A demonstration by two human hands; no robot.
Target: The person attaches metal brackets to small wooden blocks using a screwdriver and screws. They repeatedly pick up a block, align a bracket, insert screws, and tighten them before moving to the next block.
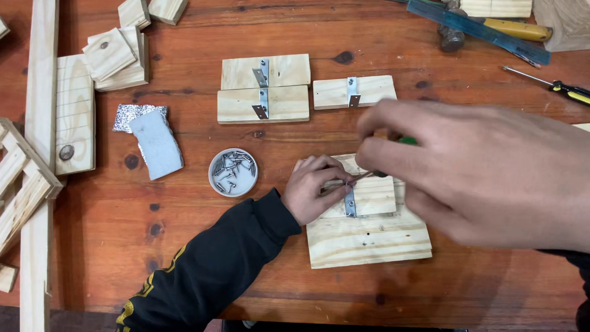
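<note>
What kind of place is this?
Probably a woodworking bench: pine blocks with metal brackets, a dish of screws, and a hammer lie on the wooden table.

No screen, sign or label is to be seen. One small package is picked out: a round, shallow grey tub, lid off, filled with silver screws. It is set on the wooden table, just beside the left hand. Further over, a crumpled silver foil wrapper is spotted under a pale block.
</note>
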